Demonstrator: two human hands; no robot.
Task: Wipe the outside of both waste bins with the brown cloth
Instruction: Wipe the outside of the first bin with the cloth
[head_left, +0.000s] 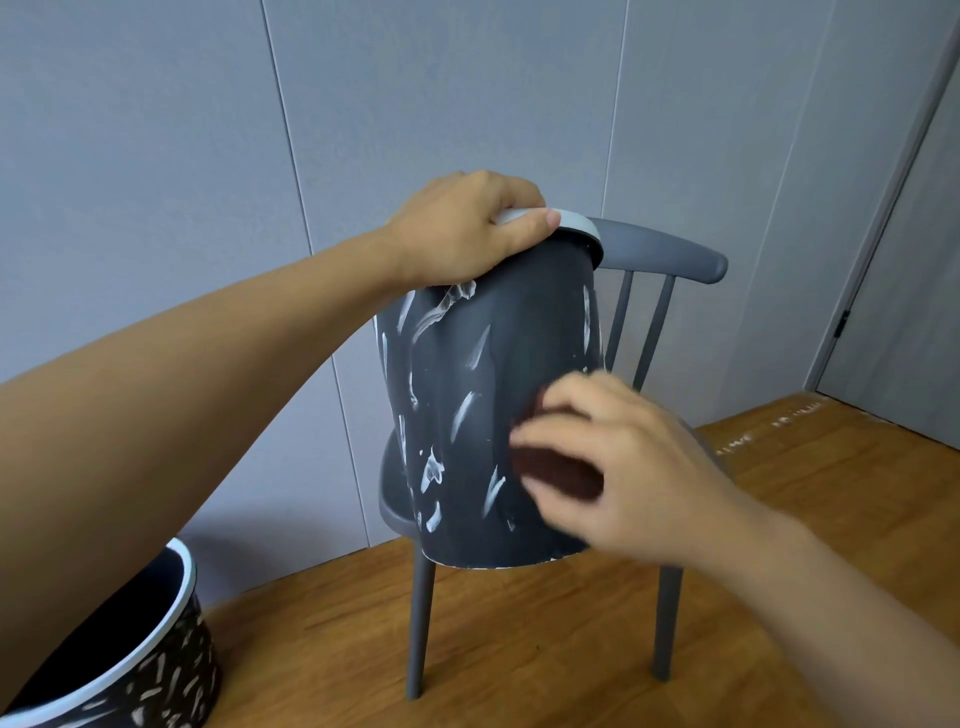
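A black waste bin with white smears and a pale rim hangs in the air in front of a chair. My left hand grips its rim at the top. My right hand presses the brown cloth against the bin's lower right side; the hand is blurred and covers most of the cloth. A second black waste bin with white marks and a white rim stands on the floor at the lower left, partly cut off by the frame.
A grey spindle-back chair stands right behind the held bin on the wooden floor. Grey panelled walls close the back, and a door is at the right.
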